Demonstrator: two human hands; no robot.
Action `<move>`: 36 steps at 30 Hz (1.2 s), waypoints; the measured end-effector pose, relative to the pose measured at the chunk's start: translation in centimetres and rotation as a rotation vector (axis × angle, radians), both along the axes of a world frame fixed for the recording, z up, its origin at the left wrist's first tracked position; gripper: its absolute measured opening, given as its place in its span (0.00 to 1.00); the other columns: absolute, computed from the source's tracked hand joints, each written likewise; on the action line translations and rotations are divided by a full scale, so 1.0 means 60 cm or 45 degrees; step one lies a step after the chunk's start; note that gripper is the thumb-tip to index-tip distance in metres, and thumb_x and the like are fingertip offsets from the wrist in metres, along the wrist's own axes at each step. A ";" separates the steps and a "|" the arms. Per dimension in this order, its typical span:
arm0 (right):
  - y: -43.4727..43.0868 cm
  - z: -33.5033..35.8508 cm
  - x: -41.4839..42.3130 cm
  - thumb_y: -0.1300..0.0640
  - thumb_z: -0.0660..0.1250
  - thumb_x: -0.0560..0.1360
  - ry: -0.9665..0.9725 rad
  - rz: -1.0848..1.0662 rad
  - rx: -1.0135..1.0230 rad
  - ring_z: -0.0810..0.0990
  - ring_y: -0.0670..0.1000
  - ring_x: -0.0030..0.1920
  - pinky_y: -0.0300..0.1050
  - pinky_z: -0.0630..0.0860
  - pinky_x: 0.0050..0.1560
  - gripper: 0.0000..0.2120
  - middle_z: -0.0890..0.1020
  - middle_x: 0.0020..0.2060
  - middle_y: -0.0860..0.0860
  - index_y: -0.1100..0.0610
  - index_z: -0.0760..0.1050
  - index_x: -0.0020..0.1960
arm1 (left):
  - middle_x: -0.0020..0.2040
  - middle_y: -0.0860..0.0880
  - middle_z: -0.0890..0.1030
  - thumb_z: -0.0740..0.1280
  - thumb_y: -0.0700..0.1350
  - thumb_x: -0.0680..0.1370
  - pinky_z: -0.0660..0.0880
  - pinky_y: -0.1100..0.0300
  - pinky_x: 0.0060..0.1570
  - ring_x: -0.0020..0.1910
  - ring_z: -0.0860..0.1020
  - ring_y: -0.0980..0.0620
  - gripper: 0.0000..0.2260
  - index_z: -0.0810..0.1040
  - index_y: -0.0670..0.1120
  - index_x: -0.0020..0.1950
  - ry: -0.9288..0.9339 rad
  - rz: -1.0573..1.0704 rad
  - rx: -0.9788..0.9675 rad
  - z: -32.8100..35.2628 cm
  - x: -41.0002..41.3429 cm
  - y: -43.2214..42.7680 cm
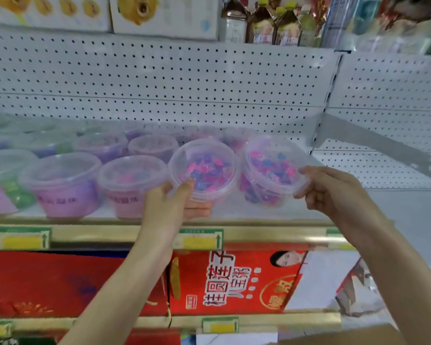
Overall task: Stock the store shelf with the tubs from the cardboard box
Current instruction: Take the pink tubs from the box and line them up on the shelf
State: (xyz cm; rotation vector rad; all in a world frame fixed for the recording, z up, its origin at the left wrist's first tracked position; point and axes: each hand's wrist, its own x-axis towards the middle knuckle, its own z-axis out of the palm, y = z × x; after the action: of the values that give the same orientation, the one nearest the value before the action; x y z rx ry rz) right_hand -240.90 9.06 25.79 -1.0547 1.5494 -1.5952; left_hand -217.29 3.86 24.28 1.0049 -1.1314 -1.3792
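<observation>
Left hand [169, 205] curled round first tub [204, 165]; right hand [334, 192] pinches rim of second tub [269, 165], just beside first. Both tubs tilted, at shelf [259, 215] front, ahead of fingers, right of stocked row [132, 180]; hands equally near

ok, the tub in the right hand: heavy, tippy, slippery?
Probably light: the right hand holds the tub by its rim. Squat and wide, so unlikely to tip. Smooth plastic, so it may slip in a rim pinch.
</observation>
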 end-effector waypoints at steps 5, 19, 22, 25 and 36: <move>-0.082 -0.003 -0.072 0.58 0.63 0.76 0.071 0.048 0.141 0.70 0.51 0.27 0.40 0.71 0.29 0.12 0.80 0.27 0.55 0.65 0.76 0.55 | 0.28 0.39 0.81 0.65 0.42 0.77 0.76 0.65 0.25 0.25 0.81 0.47 0.13 0.73 0.33 0.55 -0.108 -0.028 0.078 -0.011 -0.050 -0.083; -0.153 -0.036 -0.160 0.49 0.63 0.76 0.073 0.114 0.376 0.67 0.49 0.26 0.44 0.69 0.35 0.14 0.76 0.26 0.51 0.59 0.81 0.49 | 0.28 0.43 0.82 0.61 0.52 0.78 0.74 0.66 0.26 0.24 0.80 0.50 0.21 0.71 0.43 0.67 -0.637 -0.077 0.030 0.002 -0.067 -0.150; -0.158 -0.039 -0.160 0.49 0.63 0.76 0.408 -0.046 0.262 0.70 0.47 0.24 0.43 0.71 0.35 0.14 0.78 0.28 0.52 0.58 0.81 0.43 | 0.27 0.47 0.82 0.61 0.58 0.75 0.75 0.59 0.35 0.25 0.80 0.52 0.27 0.65 0.51 0.72 -0.802 -0.060 -0.121 0.006 -0.054 -0.133; -0.151 -0.034 -0.159 0.54 0.66 0.75 0.668 -0.264 -0.054 0.73 0.44 0.29 0.36 0.74 0.33 0.06 0.80 0.34 0.51 0.49 0.81 0.44 | 0.29 0.57 0.81 0.60 0.66 0.73 0.76 0.58 0.41 0.26 0.78 0.61 0.23 0.74 0.57 0.63 -1.089 0.072 -0.585 0.013 -0.041 -0.119; -0.149 -0.035 -0.075 0.32 0.61 0.64 1.297 0.121 -0.080 0.73 0.44 0.60 0.45 0.68 0.63 0.26 0.76 0.53 0.33 0.43 0.79 0.56 | 0.61 0.62 0.74 0.58 0.72 0.65 0.68 0.62 0.56 0.61 0.71 0.62 0.28 0.78 0.60 0.58 -1.468 -0.215 -1.019 0.014 -0.087 -0.162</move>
State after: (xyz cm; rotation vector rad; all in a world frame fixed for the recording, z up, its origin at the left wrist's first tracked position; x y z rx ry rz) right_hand -245.38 0.11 23.71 -2.1345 1.9980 -1.0514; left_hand -222.49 -5.85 25.11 1.0740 -2.3852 -0.2234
